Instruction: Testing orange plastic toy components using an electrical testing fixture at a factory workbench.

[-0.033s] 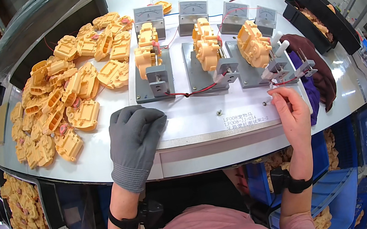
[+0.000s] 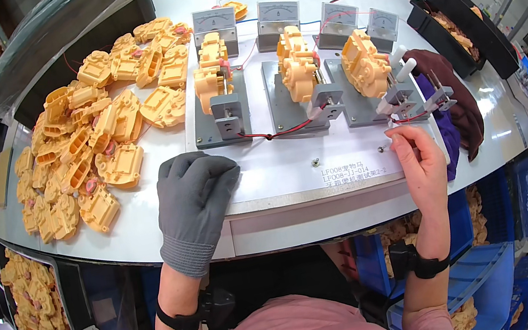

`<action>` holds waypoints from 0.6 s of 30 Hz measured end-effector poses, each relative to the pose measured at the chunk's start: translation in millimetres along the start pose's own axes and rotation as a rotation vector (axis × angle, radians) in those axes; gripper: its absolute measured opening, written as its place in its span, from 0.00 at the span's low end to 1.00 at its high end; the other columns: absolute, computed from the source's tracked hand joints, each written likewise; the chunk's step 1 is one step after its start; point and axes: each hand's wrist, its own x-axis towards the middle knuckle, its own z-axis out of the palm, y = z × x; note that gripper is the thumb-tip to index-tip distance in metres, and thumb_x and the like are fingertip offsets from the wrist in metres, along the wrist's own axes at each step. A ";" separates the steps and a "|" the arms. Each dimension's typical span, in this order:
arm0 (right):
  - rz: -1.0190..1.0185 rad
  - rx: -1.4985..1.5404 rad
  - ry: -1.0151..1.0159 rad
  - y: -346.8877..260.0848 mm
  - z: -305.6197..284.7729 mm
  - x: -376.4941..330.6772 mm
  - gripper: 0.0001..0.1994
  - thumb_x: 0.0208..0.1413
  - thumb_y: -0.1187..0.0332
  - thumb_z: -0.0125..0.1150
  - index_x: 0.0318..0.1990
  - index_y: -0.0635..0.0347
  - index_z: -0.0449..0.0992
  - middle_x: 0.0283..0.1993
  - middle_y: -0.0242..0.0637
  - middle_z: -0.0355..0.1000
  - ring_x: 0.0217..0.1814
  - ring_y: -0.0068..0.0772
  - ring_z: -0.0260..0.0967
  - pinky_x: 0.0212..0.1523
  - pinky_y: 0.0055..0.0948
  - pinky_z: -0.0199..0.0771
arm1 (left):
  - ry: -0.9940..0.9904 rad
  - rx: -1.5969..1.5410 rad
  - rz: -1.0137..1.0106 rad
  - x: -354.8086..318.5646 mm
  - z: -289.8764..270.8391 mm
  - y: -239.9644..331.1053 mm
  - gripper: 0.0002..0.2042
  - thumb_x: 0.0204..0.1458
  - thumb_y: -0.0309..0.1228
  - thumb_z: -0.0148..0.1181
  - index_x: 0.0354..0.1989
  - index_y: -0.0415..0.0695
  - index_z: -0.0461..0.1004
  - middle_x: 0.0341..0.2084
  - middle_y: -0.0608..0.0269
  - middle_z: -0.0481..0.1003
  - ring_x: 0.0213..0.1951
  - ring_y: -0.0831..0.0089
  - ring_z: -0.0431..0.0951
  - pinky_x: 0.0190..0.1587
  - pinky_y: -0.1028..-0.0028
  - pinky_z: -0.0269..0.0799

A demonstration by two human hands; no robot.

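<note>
My left hand (image 2: 194, 188), in a grey glove, rests on the white board (image 2: 267, 182) with its fingers curled in and nothing visible in them. Bare, my right hand (image 2: 421, 162) lies at the board's right front edge, fingers bent together and no object showing in them. Its fingertips are beside a small metal toggle switch (image 2: 381, 149). A second toggle switch (image 2: 316, 162) sits further left. Behind the hands, three grey test stands each carry a yellow plastic gearbox: the left gearbox (image 2: 211, 82), the middle gearbox (image 2: 299, 74) and the right gearbox (image 2: 365, 66).
A heap of yellow gearboxes (image 2: 73, 142) covers the table's left. Analog panel meters (image 2: 278, 15) stand behind the stands. Red and black wires (image 2: 273, 136) run between the clamps. Dark cloth (image 2: 456, 110) lies at right. Below the table are a left bin (image 2: 69, 284) and blue crates (image 2: 484, 271).
</note>
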 end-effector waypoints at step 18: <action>-0.071 -0.015 0.033 -3.7 3.4 3.3 0.07 0.62 0.68 0.62 0.41 0.62 0.80 0.34 0.35 0.76 0.33 0.28 0.70 0.36 0.26 0.70 | 0.044 -0.084 -0.064 -2.7 5.7 -1.3 0.04 0.51 0.25 0.65 0.35 0.42 0.79 0.36 0.58 0.76 0.45 0.60 0.72 0.51 0.66 0.67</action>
